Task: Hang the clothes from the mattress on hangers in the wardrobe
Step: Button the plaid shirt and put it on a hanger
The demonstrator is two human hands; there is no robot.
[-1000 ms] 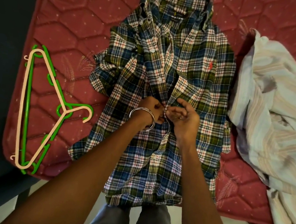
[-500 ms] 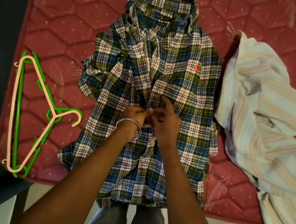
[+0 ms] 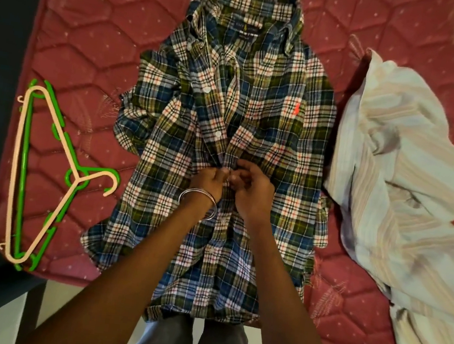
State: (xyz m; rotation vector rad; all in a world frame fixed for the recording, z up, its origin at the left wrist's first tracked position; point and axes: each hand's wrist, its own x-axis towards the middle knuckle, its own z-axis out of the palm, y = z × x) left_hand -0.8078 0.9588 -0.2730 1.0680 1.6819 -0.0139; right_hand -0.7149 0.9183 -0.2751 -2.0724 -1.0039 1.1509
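Progress: early, by my reading. Plaid shirt (image 3: pixel 259 112) lies flat, front up, on the red mattress (image 3: pixel 93 38), collar on the far side of the hands, hem hanging over the near edge. Left hand (image 3: pixel 207 181) and right hand (image 3: pixel 252 190) meet at the shirt's front strip, about mid-length; both pinch the cloth there with curled fingers, apparently working a button. Whether it is being done up or undone, I cannot tell. The front beyond the hands gapes open; the part nearer than the hands looks closed.

Two hangers, a cream hanger (image 3: pixel 43 176) stacked on a green hanger (image 3: pixel 25 168), lie well to the left of the left hand, untouched. Striped shirt (image 3: pixel 392 176) sits crumpled to the right of the right hand. Nothing is on a hanger; no wardrobe in view. Both garments remain to hang.
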